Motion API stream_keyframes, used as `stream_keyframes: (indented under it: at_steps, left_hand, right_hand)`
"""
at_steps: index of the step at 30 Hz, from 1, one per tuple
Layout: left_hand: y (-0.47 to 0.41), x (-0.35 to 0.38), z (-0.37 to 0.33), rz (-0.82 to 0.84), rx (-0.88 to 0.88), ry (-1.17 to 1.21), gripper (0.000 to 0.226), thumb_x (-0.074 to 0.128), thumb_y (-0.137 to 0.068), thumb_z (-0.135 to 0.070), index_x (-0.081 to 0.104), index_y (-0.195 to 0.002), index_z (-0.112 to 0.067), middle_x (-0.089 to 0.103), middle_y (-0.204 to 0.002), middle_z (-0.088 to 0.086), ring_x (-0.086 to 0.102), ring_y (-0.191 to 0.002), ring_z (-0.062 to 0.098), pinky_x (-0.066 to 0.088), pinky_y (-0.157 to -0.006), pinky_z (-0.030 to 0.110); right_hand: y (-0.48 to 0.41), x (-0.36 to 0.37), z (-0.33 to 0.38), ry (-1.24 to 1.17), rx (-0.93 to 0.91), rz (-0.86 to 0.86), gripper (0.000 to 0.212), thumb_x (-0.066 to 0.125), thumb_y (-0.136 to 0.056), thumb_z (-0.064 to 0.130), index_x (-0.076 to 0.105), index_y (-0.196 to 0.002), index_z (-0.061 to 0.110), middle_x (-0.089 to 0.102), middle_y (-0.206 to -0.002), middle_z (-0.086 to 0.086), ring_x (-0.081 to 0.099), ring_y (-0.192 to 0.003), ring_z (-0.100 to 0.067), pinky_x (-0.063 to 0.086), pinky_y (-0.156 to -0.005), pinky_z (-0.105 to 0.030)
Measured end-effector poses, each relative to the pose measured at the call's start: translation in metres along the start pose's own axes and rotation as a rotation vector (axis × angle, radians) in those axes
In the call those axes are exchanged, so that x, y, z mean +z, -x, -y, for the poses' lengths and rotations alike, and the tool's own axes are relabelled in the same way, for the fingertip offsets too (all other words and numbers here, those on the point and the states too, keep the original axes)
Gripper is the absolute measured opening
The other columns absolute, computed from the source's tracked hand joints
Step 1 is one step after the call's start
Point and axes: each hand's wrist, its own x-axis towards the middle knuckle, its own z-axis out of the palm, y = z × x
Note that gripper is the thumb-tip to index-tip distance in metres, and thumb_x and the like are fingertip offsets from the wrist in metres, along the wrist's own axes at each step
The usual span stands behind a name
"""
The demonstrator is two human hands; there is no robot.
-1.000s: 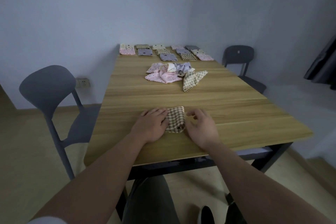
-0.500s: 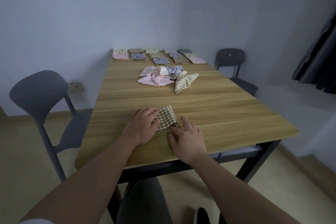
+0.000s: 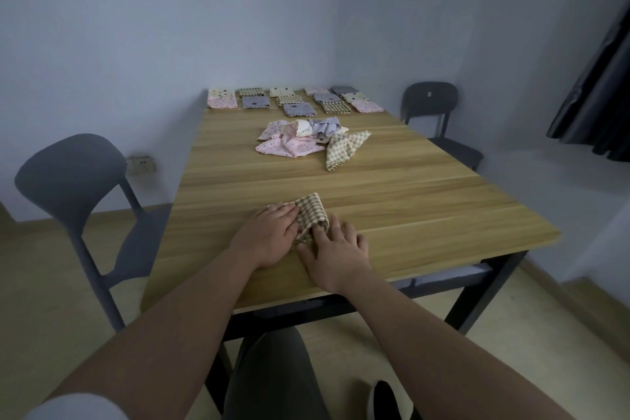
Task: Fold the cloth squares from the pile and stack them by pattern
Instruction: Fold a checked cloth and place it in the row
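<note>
Two hands, both flat, fingers straight, nothing clasped: my left hand [image 3: 269, 235] presses the brown checked cloth [image 3: 312, 210] from 9 o'clock, my right hand [image 3: 335, 249] from 5 o'clock. Cloth lies on the table [image 3: 409, 201], near edge. Unfolded pile [image 3: 300, 140] at 12 o'clock; folded stacks [image 3: 293, 100] beyond it.

Two chairs [image 3: 68, 177], one table [image 3: 409, 215], two hands [image 3: 269, 235], thirteen folded cloths [image 3: 255, 102].
</note>
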Motion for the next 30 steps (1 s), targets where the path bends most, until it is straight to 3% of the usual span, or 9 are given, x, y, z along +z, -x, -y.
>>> stream_keyframes:
  at_steps: [6, 12, 19, 26, 30]
  left_hand:
    - [0.0, -0.003, -0.003, 0.049, -0.022, -0.006, 0.056, 0.018, -0.109, -0.042, 0.017, -0.162, -0.022, 0.011, -0.168, -0.009, 0.006, -0.155, 0.01, 0.004, -0.126, 0.033]
    - [0.001, -0.002, -0.001, 0.048, -0.021, -0.044, 0.057, 0.016, -0.109, -0.045, 0.013, -0.162, -0.025, 0.009, -0.169, -0.01, 0.005, -0.155, 0.009, 0.007, -0.126, 0.038]
    - [0.001, -0.002, -0.002, 0.072, -0.032, -0.054, 0.059, 0.014, -0.108, -0.046, 0.008, -0.163, -0.024, 0.004, -0.169, -0.01, 0.0, -0.155, 0.009, 0.003, -0.126, 0.04]
    - [-0.002, 0.001, 0.0, 0.077, -0.029, -0.065, 0.061, 0.015, -0.107, -0.05, 0.005, -0.163, -0.027, 0.001, -0.169, -0.011, -0.001, -0.155, 0.01, 0.004, -0.126, 0.044]
    - [0.0, -0.002, -0.001, 0.093, -0.02, -0.054, 0.061, 0.015, -0.107, -0.049, 0.002, -0.162, -0.028, -0.002, -0.169, -0.013, -0.003, -0.155, 0.011, 0.002, -0.125, 0.047]
  right_hand:
    - [0.006, 0.004, -0.005, -0.078, 0.138, -0.066, 0.066, 0.02, -0.103, 0.058, 0.034, -0.154, 0.018, 0.01, -0.167, -0.019, 0.007, -0.153, -0.039, 0.008, -0.123, -0.053]
    - [-0.001, -0.005, -0.002, -0.004, 0.045, -0.023, 0.05, 0.024, -0.105, 0.054, 0.034, -0.15, 0.038, 0.004, -0.169, -0.008, 0.003, -0.153, -0.04, 0.012, -0.117, -0.062]
    - [-0.011, -0.009, -0.008, 0.016, 0.107, 0.029, 0.068, 0.015, -0.101, 0.064, 0.037, -0.153, 0.026, 0.003, -0.169, -0.013, 0.006, -0.153, -0.037, 0.01, -0.119, -0.059]
    - [-0.019, -0.01, -0.003, 0.03, 0.056, 0.042, 0.051, 0.021, -0.105, 0.05, 0.033, -0.151, 0.032, -0.002, -0.17, -0.009, 0.001, -0.153, -0.039, 0.011, -0.118, -0.063]
    - [-0.027, -0.021, -0.007, 0.087, 0.027, 0.084, 0.062, 0.027, -0.1, 0.055, 0.033, -0.155, 0.028, -0.005, -0.17, -0.007, 0.003, -0.154, -0.037, 0.012, -0.119, -0.061]
